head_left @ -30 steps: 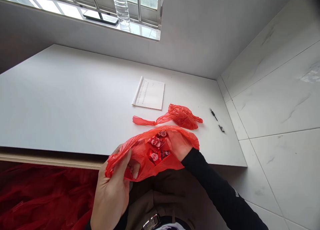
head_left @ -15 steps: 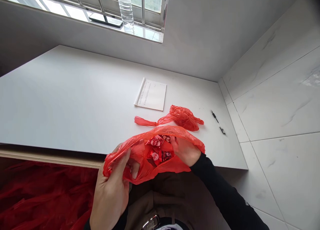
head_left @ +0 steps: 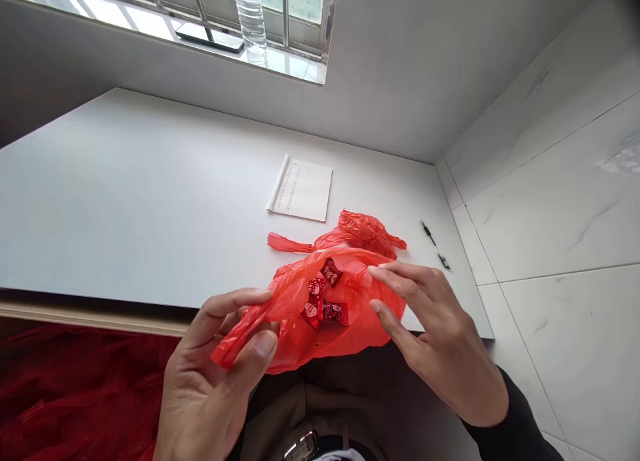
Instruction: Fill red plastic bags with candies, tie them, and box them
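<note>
I hold an open red plastic bag [head_left: 300,341] over my lap at the near edge of the white table [head_left: 150,201]. Several red wrapped candies [head_left: 325,301] lie inside it. My left hand [head_left: 210,374] pinches the bag's left rim between thumb and fingers. My right hand [head_left: 435,341] is outside the bag at its right rim, fingers spread, with the fingertips resting on the plastic. A second, crumpled red bag [head_left: 360,234] lies on the table just beyond.
A white sheet of printed paper [head_left: 303,189] lies farther back on the table. A black pen [head_left: 435,244] rests by the tiled right wall. A clear bottle [head_left: 249,14] and a phone [head_left: 210,37] sit on the window sill. Red fabric [head_left: 75,387] lies below left.
My right hand has come out of the bag and now sits at its right rim with fingers spread. My left hand has shifted its pinch on the left rim.
</note>
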`<state>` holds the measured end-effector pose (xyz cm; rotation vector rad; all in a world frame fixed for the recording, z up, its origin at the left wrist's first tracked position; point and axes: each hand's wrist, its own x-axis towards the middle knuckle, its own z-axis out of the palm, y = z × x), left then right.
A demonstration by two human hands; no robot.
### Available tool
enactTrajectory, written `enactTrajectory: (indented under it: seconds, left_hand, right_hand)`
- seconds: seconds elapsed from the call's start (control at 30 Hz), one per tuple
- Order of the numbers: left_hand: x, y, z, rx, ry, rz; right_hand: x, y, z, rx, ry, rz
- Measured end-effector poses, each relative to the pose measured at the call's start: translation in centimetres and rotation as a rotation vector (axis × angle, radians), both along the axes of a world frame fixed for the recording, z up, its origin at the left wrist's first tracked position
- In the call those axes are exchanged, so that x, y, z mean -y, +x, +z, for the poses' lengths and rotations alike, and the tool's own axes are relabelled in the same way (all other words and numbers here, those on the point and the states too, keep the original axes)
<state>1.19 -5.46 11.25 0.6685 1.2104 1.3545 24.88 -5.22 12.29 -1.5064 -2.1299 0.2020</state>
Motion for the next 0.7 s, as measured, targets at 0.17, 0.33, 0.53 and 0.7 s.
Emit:
enactTrajectory:
  seconds: [0.17,0.33,0.53,0.7]
  left_hand:
    - [0.3,0.1,0.1,-0.066,0.094,-0.160]
    - [0.2,0.2,0.2,-0.323,0.217,-0.292]
    - [0.3,0.1,-1.0,-0.601,0.333,-0.148]
    - [0.8,0.0,-0.7,-0.513,0.324,-0.057]
  right_hand:
    - [-0.6,1.2,-2.1,0.153,-0.022,-0.087]
    - [-3.0,1.0,-5.7,0.423,-0.067,-0.224]
    - [-3.9,0.7,-7.4,0.230,-0.171,-0.194]
    - [-1.7,0.6,-3.1,-0.253,-0.074,-0.148]
